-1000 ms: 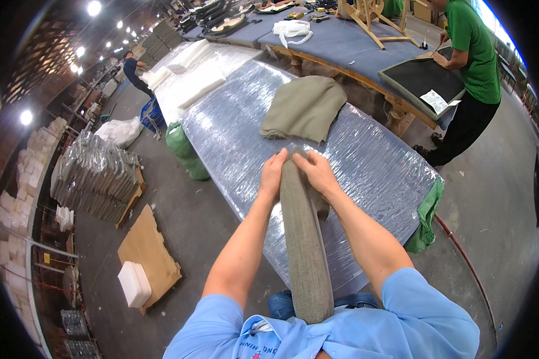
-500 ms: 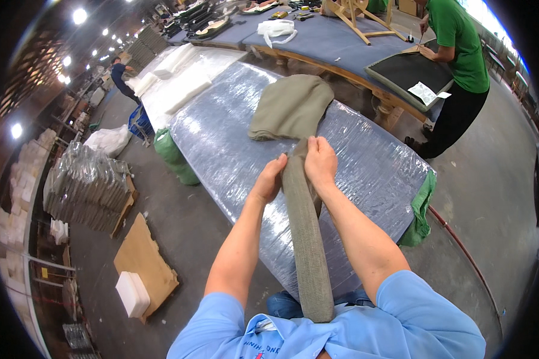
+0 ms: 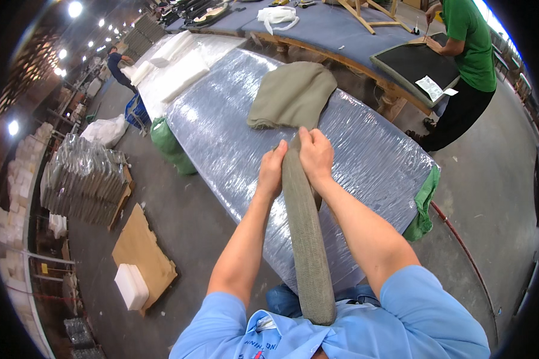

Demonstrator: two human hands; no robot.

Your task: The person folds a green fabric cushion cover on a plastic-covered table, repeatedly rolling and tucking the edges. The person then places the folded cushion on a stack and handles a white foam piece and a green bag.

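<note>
A long cushion [image 3: 308, 239] in olive-grey woven fabric stands on edge, running from my chest out over the table covered in clear plastic film [image 3: 221, 137]. My left hand [image 3: 272, 169] grips its far end from the left side, thumb pointing forward. From the right, my right hand [image 3: 316, 154] pinches the fabric at the same end, with its fingers curled. The cushion's broad sides are mostly hidden. Just beyond my hands lies a folded pile of olive-grey fabric [image 3: 293, 93], flat on the film.
White foam pads [image 3: 185, 81] lie on the table's far left part. Green cloth bundles [image 3: 170, 146] hang at its sides. Across a gap, a person in green [image 3: 476, 54] works on a dark panel [image 3: 416, 66] at a blue-topped bench [image 3: 335, 51]. Cardboard [image 3: 144, 251] lies on the floor.
Both hands have shifted slightly, still at the cushion's far end, and the right hand's grip has moved a little. The view has tilted slightly. The cushion stays against my chest.
</note>
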